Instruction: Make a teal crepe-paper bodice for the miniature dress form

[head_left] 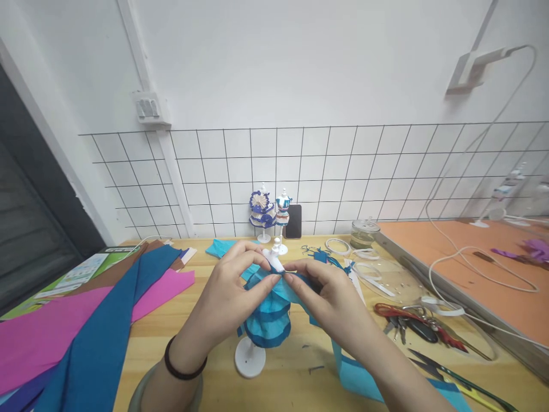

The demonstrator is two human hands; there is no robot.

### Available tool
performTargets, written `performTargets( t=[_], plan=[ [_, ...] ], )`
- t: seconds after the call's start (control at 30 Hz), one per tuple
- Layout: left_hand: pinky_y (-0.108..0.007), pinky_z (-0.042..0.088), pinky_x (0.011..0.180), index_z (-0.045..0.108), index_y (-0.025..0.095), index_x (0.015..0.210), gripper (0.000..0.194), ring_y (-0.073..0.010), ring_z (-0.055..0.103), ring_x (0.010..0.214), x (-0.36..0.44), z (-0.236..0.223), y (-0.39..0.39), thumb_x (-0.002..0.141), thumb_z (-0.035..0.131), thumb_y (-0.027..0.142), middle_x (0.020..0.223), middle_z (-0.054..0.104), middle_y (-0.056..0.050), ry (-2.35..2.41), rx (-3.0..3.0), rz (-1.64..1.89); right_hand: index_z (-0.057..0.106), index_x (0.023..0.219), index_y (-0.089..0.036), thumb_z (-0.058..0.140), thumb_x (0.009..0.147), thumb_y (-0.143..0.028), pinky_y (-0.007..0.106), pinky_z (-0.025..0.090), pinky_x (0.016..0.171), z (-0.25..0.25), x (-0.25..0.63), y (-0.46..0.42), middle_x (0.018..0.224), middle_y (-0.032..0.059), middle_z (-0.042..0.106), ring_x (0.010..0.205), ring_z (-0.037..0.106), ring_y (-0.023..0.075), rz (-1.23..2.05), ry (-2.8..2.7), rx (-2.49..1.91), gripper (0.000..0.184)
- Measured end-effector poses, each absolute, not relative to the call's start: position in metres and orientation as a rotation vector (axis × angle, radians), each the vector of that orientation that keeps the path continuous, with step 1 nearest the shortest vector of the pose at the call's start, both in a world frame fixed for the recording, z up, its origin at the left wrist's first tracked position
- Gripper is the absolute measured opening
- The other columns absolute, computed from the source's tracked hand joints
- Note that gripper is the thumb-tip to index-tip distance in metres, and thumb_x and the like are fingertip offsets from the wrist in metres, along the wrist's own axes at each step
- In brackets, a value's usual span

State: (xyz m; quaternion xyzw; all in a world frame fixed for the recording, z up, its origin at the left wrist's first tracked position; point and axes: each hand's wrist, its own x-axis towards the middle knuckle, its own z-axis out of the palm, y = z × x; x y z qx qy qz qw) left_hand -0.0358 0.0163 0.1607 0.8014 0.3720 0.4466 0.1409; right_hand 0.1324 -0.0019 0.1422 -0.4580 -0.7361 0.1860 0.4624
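A small white dress-form stand [277, 260] is tilted in front of me, its round base [250, 357] toward me. Around it hangs a tiered skirt of blue crepe paper [268, 320] with darker blue bands. My left hand [234, 283] pinches the paper at the form's waist from the left. From the right, my right hand [328, 286] pinches a blue crepe paper strip [358, 377] against the same waist. The strip trails under my right forearm to the table's front. Both hands' fingertips nearly meet, partly hiding the waist.
Two decorated dress forms [262, 214] and a phone [293, 221] stand by the wall. Crepe paper sheets [98, 320] lie left. On the right are tape rolls [338, 246], a lidded jar [364, 233], keys [401, 326], scissors [446, 369] and a white cable [433, 252].
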Motion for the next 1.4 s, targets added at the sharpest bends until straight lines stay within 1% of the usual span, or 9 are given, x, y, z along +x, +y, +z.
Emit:
performTargets(
  t=[0.37, 0.7, 0.9, 1.03, 1.17, 1.23, 1.27, 1.33, 1.4],
  plan=[
    [-0.038, 0.042, 0.086, 0.056, 0.023, 0.072, 0.007, -0.0213, 0.053, 0.099, -0.036, 0.159, 0.019, 0.072, 0.061, 0.018, 0.094, 0.057, -0.001, 1.057, 2.280, 1.302, 0.064, 0.090, -0.021, 0.051, 0.083, -0.025, 0.029, 0.047, 0.064, 0.140, 0.131, -0.001, 0.084, 0.0042, 0.069, 0.074, 0.062, 0.0181, 0.438, -1.795, -1.121, 0.016],
    [-0.040, 0.042, 0.087, 0.056, 0.023, 0.073, 0.005, -0.0224, 0.052, 0.101, -0.040, 0.159, 0.021, 0.073, 0.060, 0.020, 0.096, 0.057, -0.003, 1.014, 2.257, 1.288, 0.063, 0.094, -0.020, 0.049, 0.083, -0.023, 0.027, 0.047, 0.064, 0.144, 0.129, -0.005, 0.087, 0.0040, 0.069, 0.075, 0.061, 0.0168, 0.484, -1.824, -1.107, 0.018],
    [-0.038, 0.042, 0.087, 0.054, 0.024, 0.074, 0.007, -0.0209, 0.052, 0.101, -0.040, 0.159, 0.021, 0.074, 0.058, 0.019, 0.096, 0.056, -0.002, 0.983, 2.277, 1.244, 0.064, 0.088, -0.021, 0.051, 0.083, -0.025, 0.025, 0.046, 0.060, 0.145, 0.131, -0.004, 0.080, 0.0022, 0.068, 0.069, 0.060, 0.0152, 0.526, -1.806, -1.101, 0.015],
    [-0.037, 0.041, 0.087, 0.053, 0.023, 0.075, 0.008, -0.0204, 0.051, 0.103, -0.041, 0.159, 0.021, 0.075, 0.057, 0.017, 0.097, 0.055, -0.003, 0.967, 2.291, 1.229, 0.064, 0.084, -0.021, 0.052, 0.083, -0.025, 0.024, 0.045, 0.062, 0.143, 0.132, -0.001, 0.078, 0.0003, 0.067, 0.070, 0.060, 0.0142, 0.569, -1.806, -1.086, 0.012],
    [-0.037, 0.041, 0.088, 0.053, 0.023, 0.075, 0.008, -0.0211, 0.051, 0.103, -0.042, 0.159, 0.021, 0.074, 0.057, 0.016, 0.098, 0.056, -0.003, 0.943, 2.286, 1.221, 0.060, 0.081, -0.021, 0.054, 0.082, -0.028, 0.023, 0.043, 0.056, 0.141, 0.133, 0.001, 0.070, -0.0015, 0.061, 0.064, 0.055, 0.0129, 0.591, -1.780, -1.100, 0.009],
    [-0.036, 0.041, 0.088, 0.054, 0.023, 0.076, 0.008, -0.0208, 0.051, 0.103, -0.042, 0.159, 0.020, 0.074, 0.057, 0.016, 0.098, 0.056, -0.003, 0.924, 2.285, 1.221, 0.056, 0.091, -0.023, 0.054, 0.081, -0.029, 0.022, 0.042, 0.053, 0.141, 0.134, 0.002, 0.072, -0.0020, 0.057, 0.061, 0.052, 0.0119, 0.618, -1.757, -1.108, 0.011],
    [-0.036, 0.042, 0.087, 0.054, 0.023, 0.076, 0.007, -0.0205, 0.051, 0.103, -0.042, 0.159, 0.020, 0.075, 0.057, 0.016, 0.098, 0.056, -0.003, 0.912, 2.287, 1.218, 0.054, 0.100, -0.024, 0.054, 0.082, -0.029, 0.022, 0.042, 0.051, 0.141, 0.135, 0.001, 0.076, -0.0018, 0.056, 0.059, 0.051, 0.0112, 0.632, -1.755, -1.106, 0.019],
    [-0.034, 0.042, 0.088, 0.054, 0.022, 0.077, 0.008, -0.0199, 0.051, 0.104, -0.042, 0.160, 0.020, 0.075, 0.056, 0.015, 0.099, 0.056, -0.004, 0.876, 2.294, 1.204, 0.042, 0.120, -0.030, 0.053, 0.082, -0.027, 0.022, 0.044, 0.052, 0.142, 0.137, 0.001, 0.089, -0.0002, 0.053, 0.059, 0.049, 0.0099, 0.639, -1.782, -1.088, 0.039],
    [-0.034, 0.041, 0.089, 0.053, 0.022, 0.078, 0.009, -0.0194, 0.050, 0.106, -0.042, 0.159, 0.020, 0.076, 0.056, 0.014, 0.099, 0.055, -0.004, 0.834, 2.303, 1.185, 0.029, 0.131, -0.035, 0.051, 0.084, -0.025, 0.024, 0.048, 0.060, 0.143, 0.140, -0.001, 0.103, 0.0020, 0.050, 0.063, 0.051, 0.0095, 0.623, -1.850, -1.062, 0.053]
  ],
)
